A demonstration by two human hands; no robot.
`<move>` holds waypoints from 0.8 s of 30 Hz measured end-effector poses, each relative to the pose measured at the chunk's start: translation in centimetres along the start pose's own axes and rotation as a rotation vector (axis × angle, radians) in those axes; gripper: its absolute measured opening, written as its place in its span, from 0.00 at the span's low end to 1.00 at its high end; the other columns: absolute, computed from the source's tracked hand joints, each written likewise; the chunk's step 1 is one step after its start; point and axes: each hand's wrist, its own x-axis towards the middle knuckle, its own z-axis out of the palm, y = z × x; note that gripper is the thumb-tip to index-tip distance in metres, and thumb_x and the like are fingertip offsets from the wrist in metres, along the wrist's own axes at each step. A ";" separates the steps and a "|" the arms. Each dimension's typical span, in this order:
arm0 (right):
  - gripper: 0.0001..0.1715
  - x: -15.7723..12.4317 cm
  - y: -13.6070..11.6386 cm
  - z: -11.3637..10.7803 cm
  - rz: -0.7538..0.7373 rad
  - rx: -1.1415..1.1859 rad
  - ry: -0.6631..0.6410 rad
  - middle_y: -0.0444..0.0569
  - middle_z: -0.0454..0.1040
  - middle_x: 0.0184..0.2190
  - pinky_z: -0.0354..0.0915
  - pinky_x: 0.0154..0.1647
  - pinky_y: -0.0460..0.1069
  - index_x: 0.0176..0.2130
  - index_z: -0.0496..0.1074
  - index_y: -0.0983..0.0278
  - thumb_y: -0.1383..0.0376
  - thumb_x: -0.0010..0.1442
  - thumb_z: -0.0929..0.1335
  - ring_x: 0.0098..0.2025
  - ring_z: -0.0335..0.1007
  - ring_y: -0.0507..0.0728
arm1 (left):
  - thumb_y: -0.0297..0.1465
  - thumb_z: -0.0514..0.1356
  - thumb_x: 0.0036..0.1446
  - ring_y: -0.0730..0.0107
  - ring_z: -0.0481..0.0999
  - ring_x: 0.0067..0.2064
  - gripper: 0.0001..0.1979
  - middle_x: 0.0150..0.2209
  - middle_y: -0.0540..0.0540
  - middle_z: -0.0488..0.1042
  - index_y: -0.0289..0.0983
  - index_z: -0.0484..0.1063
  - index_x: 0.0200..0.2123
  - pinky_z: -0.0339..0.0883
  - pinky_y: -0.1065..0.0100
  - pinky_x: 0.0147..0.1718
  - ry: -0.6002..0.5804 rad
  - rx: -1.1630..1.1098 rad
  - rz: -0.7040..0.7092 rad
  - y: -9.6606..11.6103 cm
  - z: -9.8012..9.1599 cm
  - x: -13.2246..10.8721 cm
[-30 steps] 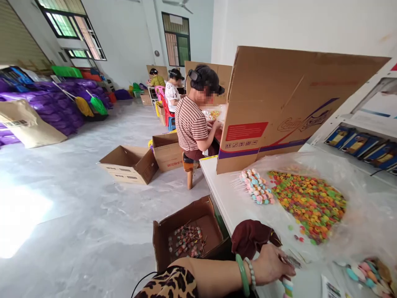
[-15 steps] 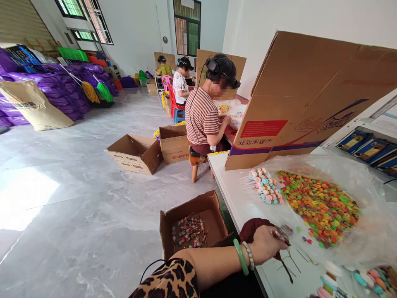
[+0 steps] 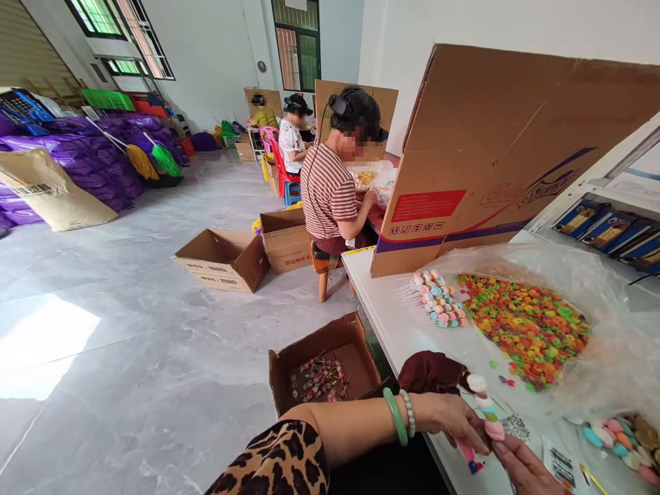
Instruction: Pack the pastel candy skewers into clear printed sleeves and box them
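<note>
The left hand (image 3: 454, 421) and the right hand (image 3: 520, 469) meet over the table (image 3: 443, 342) near its left edge, fingertips pinched narrow on the lower end of a marshmallow stick (image 3: 488, 407), which leans with its white end up. A maroon cloth (image 3: 430, 372) lies at that edge, just beside the left hand. Farther along the same edge, finished sticks (image 3: 438, 300) are stacked beside a heap of candy rings (image 3: 529, 328) on clear plastic (image 3: 608, 337).

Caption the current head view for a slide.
Left hand and right hand at the lower end of a pastel candy stack, near colorful rings.
</note>
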 end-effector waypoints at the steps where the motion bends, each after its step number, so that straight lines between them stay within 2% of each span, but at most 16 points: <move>1: 0.26 0.1 -0.1 -0.2 0.004 0.012 -0.056 0.47 0.81 0.35 0.70 0.47 0.51 0.32 0.80 0.60 0.49 0.33 0.77 0.53 0.71 0.67 | 0.35 0.68 0.40 0.74 0.67 0.28 0.12 0.27 0.51 0.70 0.36 0.73 0.28 0.62 0.72 0.25 0.021 0.012 0.031 -0.2 -0.1 0.1; 3: 0.25 0.4 -0.2 -0.4 0.001 -0.004 -0.142 0.47 0.81 0.36 0.69 0.48 0.50 0.32 0.81 0.60 0.49 0.34 0.77 0.52 0.71 0.66 | 0.37 0.69 0.39 0.74 0.67 0.28 0.13 0.26 0.51 0.70 0.35 0.73 0.26 0.63 0.71 0.26 -0.025 0.012 0.086 -0.5 -0.1 0.3; 6: 0.24 0.7 -0.2 -0.8 -0.006 -0.064 -0.175 0.48 0.81 0.35 0.70 0.46 0.51 0.31 0.81 0.60 0.49 0.35 0.77 0.48 0.73 0.66 | 0.37 0.71 0.37 0.73 0.67 0.28 0.15 0.25 0.51 0.68 0.35 0.72 0.25 0.63 0.70 0.27 -0.070 -0.023 0.100 -0.4 -0.1 0.2; 9: 0.23 0.7 -0.5 -1.2 -0.027 -0.114 -0.226 0.49 0.81 0.34 0.70 0.46 0.52 0.31 0.81 0.61 0.50 0.35 0.77 0.45 0.73 0.66 | 0.34 0.73 0.33 0.75 0.65 0.27 0.16 0.23 0.53 0.67 0.34 0.70 0.22 0.60 0.71 0.26 -0.026 -0.055 0.118 -0.4 0.1 -0.1; 12: 0.23 0.3 -0.8 -1.2 -0.042 -0.061 -0.261 0.50 0.81 0.35 0.70 0.48 0.54 0.30 0.81 0.62 0.50 0.35 0.77 0.45 0.73 0.67 | 0.33 0.74 0.30 0.74 0.66 0.28 0.17 0.24 0.52 0.69 0.34 0.71 0.22 0.62 0.70 0.28 0.071 -0.172 0.140 -0.9 0.5 -0.2; 16: 0.21 -1.3 -1.0 0.1 -0.025 0.176 -0.228 0.51 0.80 0.37 0.70 0.50 0.57 0.30 0.79 0.62 0.52 0.37 0.77 0.47 0.74 0.66 | 0.33 0.74 0.29 0.72 0.68 0.28 0.17 0.23 0.50 0.70 0.32 0.72 0.20 0.65 0.66 0.32 0.372 -0.364 0.080 -1.1 1.0 0.1; 18: 0.19 -2.7 -1.2 1.6 -0.014 0.252 -0.205 0.51 0.80 0.38 0.71 0.47 0.58 0.29 0.78 0.63 0.53 0.38 0.78 0.45 0.74 0.64 | 0.34 0.74 0.29 0.74 0.66 0.27 0.17 0.22 0.52 0.68 0.31 0.71 0.20 0.64 0.67 0.31 0.471 -0.435 0.148 -0.6 1.5 -0.2; 20: 0.19 -4.0 -1.6 3.2 -0.011 0.313 -0.133 0.50 0.79 0.36 0.71 0.40 0.55 0.30 0.78 0.63 0.56 0.38 0.78 0.38 0.74 0.60 | 0.34 0.72 0.32 0.77 0.65 0.26 0.16 0.22 0.52 0.68 0.31 0.72 0.23 0.63 0.70 0.30 0.501 -0.492 0.305 0.1 2.0 -1.1; 21: 0.18 -4.4 -1.9 3.8 -0.013 0.339 -0.082 0.48 0.78 0.30 0.70 0.34 0.52 0.29 0.78 0.63 0.57 0.37 0.78 0.31 0.71 0.56 | 0.33 0.72 0.33 0.78 0.65 0.26 0.16 0.23 0.52 0.69 0.31 0.73 0.25 0.62 0.72 0.29 0.489 -0.506 0.335 0.5 2.1 -1.7; 22: 0.16 -4.6 -2.1 4.3 -0.034 0.356 -0.032 0.46 0.75 0.25 0.66 0.29 0.49 0.27 0.77 0.64 0.58 0.37 0.77 0.26 0.66 0.52 | 0.33 0.70 0.37 0.79 0.65 0.24 0.14 0.23 0.53 0.69 0.32 0.73 0.27 0.61 0.73 0.27 0.455 -0.526 0.310 0.9 2.1 -2.2; 24: 0.12 -4.3 -2.5 4.5 -0.082 0.389 -0.006 0.44 0.73 0.23 0.59 0.26 0.47 0.26 0.76 0.65 0.61 0.39 0.76 0.23 0.61 0.49 | 0.33 0.68 0.43 0.82 0.59 0.18 0.11 0.19 0.55 0.66 0.33 0.73 0.29 0.53 0.76 0.20 0.381 -0.542 0.152 1.6 1.4 -2.8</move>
